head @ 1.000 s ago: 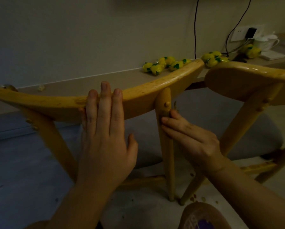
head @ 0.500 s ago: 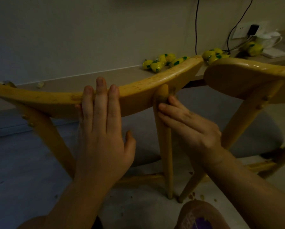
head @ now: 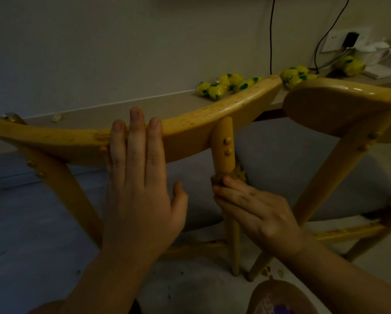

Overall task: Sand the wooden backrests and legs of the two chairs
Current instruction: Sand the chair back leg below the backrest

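Note:
A curved yellow wooden backrest (head: 201, 130) of the nearer chair spans the view from left to centre. My left hand (head: 140, 177) lies flat against it, fingers together over its top edge, thumb apart. The chair's right rear leg (head: 224, 146) drops from the backrest with two wooden pegs showing. My right hand (head: 255, 211) is wrapped around that leg below the pegs, pressing a crumpled brown piece of sandpaper (head: 238, 174) onto it. The second chair's backrest (head: 339, 103) and its leg (head: 335, 177) stand at the right.
Grey seat cushions (head: 292, 168) sit behind the legs. A desk (head: 126, 109) along the wall carries several yellow-green wrapped sweets (head: 215, 90), a white cup (head: 376, 53) and cables. Brown crumbs (head: 267, 271) lie on the floor by the leg feet.
My right hand has slid down the leg from the backrest joint to below the two pegs, which are now uncovered. My left hand stays on the backrest.

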The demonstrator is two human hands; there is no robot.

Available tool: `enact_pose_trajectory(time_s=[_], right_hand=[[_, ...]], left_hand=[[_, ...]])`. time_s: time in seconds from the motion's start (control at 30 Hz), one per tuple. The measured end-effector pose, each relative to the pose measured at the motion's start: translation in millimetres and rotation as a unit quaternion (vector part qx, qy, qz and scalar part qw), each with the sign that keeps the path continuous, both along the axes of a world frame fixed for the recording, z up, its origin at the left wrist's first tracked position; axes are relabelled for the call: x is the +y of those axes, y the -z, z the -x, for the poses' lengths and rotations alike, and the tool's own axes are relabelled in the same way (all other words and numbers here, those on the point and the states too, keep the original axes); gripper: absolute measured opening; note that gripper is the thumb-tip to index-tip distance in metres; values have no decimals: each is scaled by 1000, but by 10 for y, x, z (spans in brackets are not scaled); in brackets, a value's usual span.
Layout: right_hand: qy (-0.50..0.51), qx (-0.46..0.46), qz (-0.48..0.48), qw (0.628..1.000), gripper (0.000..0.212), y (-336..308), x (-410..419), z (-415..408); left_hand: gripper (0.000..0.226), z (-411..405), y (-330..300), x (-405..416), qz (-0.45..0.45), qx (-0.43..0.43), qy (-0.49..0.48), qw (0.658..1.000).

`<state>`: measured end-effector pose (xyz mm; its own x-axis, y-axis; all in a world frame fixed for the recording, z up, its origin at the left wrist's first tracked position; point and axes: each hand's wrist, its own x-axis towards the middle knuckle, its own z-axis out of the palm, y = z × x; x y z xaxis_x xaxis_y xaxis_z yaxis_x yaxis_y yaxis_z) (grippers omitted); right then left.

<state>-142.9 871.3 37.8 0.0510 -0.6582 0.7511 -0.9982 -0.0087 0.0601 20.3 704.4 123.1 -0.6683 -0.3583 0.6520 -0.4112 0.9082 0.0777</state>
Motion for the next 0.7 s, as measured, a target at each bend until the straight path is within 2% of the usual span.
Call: enact_pose_trajectory(time_s=[0.07,0.27,0.33,0.5,0.6,0.7], right_hand=[[26,17,7,999,21,-21,-26,-81],[28,-12,-77,997,26,203,116,-244],[26,-9,-61,998,25,132,135,-207],[3,0,47,999,25,-268,-9,129],[-21,-38,47,998,24,-50,-29,185],[-52,-89,-14,995,24,345,131,164]], left_hand=[[98,5,-5,5,-4,-2,-1,1000],[100,1,-11,25,-11,2,0,1000],[102,-3,-3,21,-10,3,1,1000],[104,-12,-12,21,-13,-4,0,1000],[101,0,-21,32,-16,-2,1,1000],[101,12,-1,21,-12,7,2,1000]])
